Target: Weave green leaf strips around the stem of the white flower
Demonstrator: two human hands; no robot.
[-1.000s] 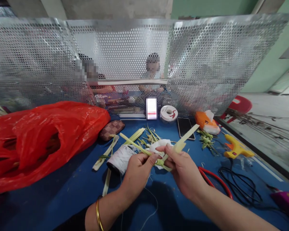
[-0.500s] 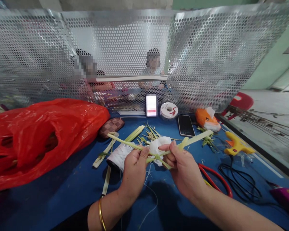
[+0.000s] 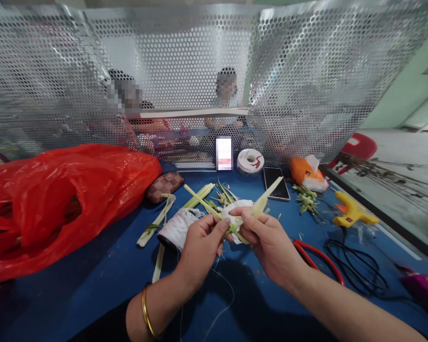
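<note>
Between my hands is a piece woven from pale green leaf strips (image 3: 259, 206), with a small knot at its middle. My left hand (image 3: 205, 237) pinches its left side between thumb and fingers, where one strip sticks out to the upper left. My right hand (image 3: 267, 235) pinches the right side, and a wide strip rises from it to the upper right. Behind the fingers lies a white tissue (image 3: 239, 207). A white rolled cloth piece with a dark rim (image 3: 180, 228) is just left of my left hand. Fingertips partly hide the knot.
On the blue table (image 3: 103, 294) are a red plastic bag (image 3: 121, 166), a checkered pouch (image 3: 165, 186), a ribbon spool (image 3: 250, 161), a phone (image 3: 275, 183), a tissue pack (image 3: 308, 174), a yellow glue gun (image 3: 355, 211) and red-handled pliers (image 3: 324, 259). A perforated metal screen (image 3: 185, 57) stands behind; people sit beyond it.
Both hands have drawn slightly closer together around the knot. The left strip has swung from nearly level to a steeper slant, and the right strip now points more upward.
</note>
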